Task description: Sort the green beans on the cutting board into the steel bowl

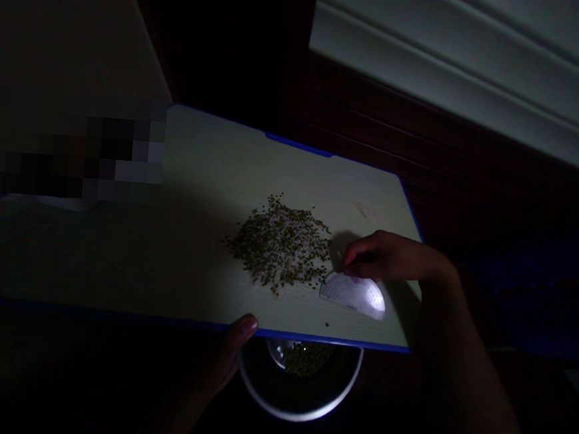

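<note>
My right hand (377,256) has its fingers pinched on the upper curved edge of a clear half-round protractor (356,296). The protractor lies tilted or flat on the pale tabletop (189,282); I cannot tell which. Just left of it spreads a heap of small greenish beans or seeds (282,243). My left hand (232,346) grips the table's blue front edge, thumb on top and the other fingers hidden below. Beside that hand, under the edge, a round metal bowl (296,417) holds more of the green grains. The table hides the bowl's far side.
One stray grain (327,325) lies near the front edge. A pale mark (366,212) shows at the back right of the tabletop. At the left, a blurred-out patch (78,153) covers something. A dark blue object (539,290) stands at the right. The room is dim.
</note>
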`<state>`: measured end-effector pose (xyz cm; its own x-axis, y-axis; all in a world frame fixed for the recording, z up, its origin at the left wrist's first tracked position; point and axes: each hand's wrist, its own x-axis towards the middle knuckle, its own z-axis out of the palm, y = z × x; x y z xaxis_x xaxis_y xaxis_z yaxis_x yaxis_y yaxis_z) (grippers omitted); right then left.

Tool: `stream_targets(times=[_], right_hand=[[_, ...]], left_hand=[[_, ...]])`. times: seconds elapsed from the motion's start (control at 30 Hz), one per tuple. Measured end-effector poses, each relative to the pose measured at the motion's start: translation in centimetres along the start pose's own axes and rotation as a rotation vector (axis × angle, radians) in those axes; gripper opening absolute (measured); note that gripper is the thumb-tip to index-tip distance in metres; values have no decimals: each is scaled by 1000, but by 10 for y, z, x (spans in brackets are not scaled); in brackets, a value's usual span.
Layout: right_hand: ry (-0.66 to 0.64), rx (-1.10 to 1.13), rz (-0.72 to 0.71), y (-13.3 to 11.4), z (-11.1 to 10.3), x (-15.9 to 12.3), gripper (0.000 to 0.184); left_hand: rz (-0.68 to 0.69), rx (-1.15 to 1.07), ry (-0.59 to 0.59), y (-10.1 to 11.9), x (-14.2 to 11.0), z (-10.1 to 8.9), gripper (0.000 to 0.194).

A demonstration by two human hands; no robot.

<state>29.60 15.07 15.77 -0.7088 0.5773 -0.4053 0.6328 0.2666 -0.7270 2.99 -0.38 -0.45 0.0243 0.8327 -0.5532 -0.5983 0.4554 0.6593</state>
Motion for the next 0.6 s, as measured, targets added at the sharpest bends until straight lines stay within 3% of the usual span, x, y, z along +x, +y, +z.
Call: stream_targets(times=[0.17,0.37,0.6], right_hand=[[-83,10,-24,-10,10,4,21],[-147,-21,-77,-19,19,5,17],[-177,11,-103,-18,21,6,16]], left_hand=[[0,-5,-74,0,-2,2,32],[8,11,2,-1,1,-5,36],[-70,33,-11,3,-3,-2,36]])
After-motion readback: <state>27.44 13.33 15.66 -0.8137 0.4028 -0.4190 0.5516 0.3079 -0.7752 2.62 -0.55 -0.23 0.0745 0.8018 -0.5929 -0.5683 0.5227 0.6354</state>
